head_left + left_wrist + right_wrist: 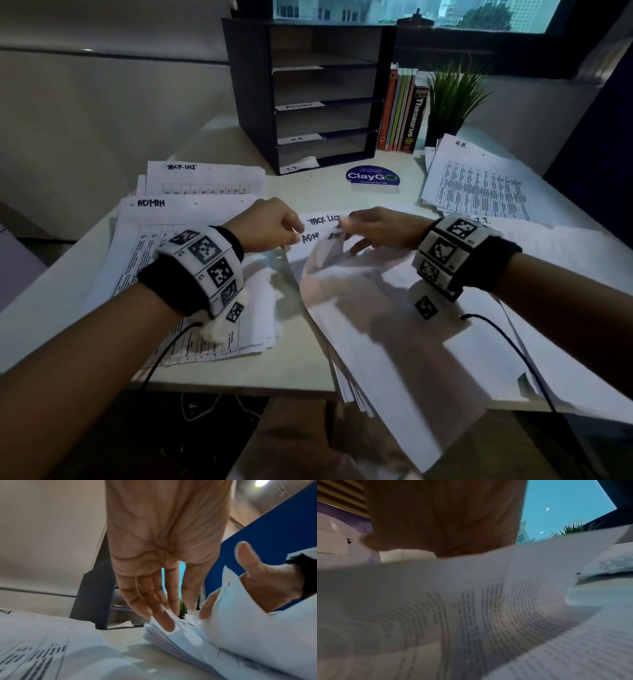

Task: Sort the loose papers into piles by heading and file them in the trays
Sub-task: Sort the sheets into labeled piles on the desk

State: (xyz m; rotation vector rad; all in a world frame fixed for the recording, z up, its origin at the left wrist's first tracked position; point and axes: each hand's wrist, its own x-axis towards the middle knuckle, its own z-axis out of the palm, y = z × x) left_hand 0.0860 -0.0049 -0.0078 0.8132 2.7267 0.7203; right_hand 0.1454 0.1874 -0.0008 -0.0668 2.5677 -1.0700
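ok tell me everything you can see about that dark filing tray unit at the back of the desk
The tray unit is a dark, boxy organiser, upright at the back of the desk, open toward the person. It has stacked slots, all looking empty. White handwritten labels hang on the shelf fronts: the top one is unreadable, then ADMIN, H.R. and I.T. at the bottom. A row of books stands by its right side. Neither hand touches it.

Office. Pale desk against a window onto city towers. Dark tray rack with labels ADMIN, H.R., I.T. Papers in piles, headed by hand. Books upright beside rack, Thesaurus among them. Potted plant. Blue partition.
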